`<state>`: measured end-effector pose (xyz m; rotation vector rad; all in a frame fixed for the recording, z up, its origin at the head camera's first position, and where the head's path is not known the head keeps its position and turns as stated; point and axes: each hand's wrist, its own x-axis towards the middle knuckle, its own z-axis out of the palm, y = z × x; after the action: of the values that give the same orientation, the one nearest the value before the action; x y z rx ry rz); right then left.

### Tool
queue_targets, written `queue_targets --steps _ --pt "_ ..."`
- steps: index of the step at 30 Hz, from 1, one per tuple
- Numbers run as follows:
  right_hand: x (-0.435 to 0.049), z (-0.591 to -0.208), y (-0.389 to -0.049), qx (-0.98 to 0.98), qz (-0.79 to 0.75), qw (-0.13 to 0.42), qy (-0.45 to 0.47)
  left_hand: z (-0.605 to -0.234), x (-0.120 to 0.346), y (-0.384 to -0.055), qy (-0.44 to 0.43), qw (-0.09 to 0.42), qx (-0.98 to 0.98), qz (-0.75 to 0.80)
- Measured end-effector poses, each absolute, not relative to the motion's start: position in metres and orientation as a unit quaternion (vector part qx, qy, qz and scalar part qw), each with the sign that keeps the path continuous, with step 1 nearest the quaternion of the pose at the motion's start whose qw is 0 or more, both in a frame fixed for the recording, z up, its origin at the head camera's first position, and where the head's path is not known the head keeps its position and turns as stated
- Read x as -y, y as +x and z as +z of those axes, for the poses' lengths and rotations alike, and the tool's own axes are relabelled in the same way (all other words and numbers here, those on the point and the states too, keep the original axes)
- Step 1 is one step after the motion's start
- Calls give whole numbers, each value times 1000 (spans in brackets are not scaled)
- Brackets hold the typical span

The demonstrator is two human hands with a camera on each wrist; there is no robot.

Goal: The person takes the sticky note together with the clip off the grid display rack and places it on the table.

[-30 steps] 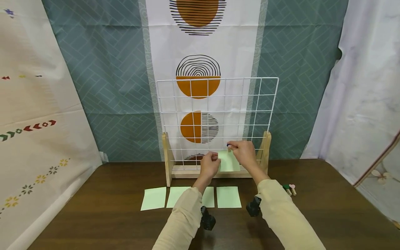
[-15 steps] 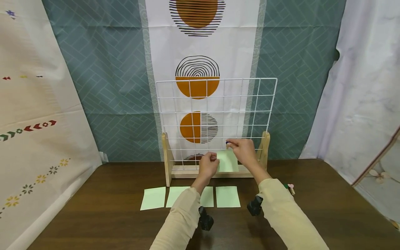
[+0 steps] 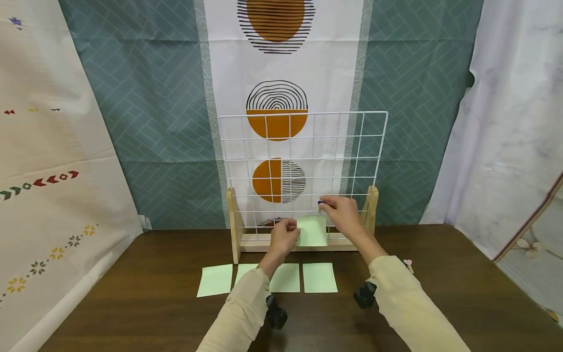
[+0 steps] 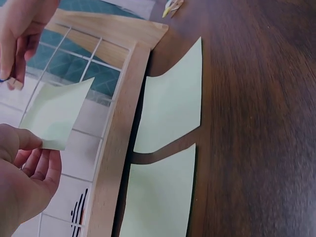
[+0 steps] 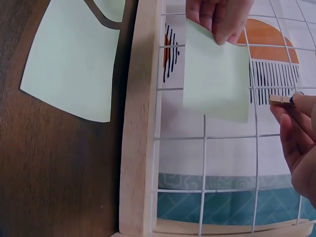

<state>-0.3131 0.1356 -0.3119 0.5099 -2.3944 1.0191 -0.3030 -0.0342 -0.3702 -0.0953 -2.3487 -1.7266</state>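
Note:
My left hand [image 3: 283, 239] pinches a pale green square of paper [image 3: 312, 232] by its left edge, in front of the white wire grid [image 3: 303, 114]. My right hand [image 3: 347, 217] pinches a small wooden clothespin [image 5: 280, 99] with a dark blue top. In the right wrist view a gap separates the clothespin from the paper. The grid stands upright in a wooden base [image 3: 236, 230]. On the table before it lie several more green papers [image 3: 319, 277] in a row, one of them partly hidden by my left arm.
To the right of my right sleeve more small clothespins [image 3: 408, 264] lie on the dark wooden table [image 3: 154, 293], partly covered by the sleeve. A patterned cloth [image 3: 167, 122] hangs behind the grid. Black wrist cameras [image 3: 276, 313] are strapped at my cuffs.
My left hand has drawn the paper left and slightly down, away from the clothespin. The right hand stays nearly in place, still pinching the clothespin.

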Motion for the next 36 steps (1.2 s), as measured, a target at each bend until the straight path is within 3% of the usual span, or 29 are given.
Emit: queue_targets --steps 23,36 --pt "-164 -320 -300 877 374 218 206 -374 43 -282 -80 52 779 -620" --pt "-184 -324 -292 889 372 172 204 -372 41 -272 -99 10 755 -648"
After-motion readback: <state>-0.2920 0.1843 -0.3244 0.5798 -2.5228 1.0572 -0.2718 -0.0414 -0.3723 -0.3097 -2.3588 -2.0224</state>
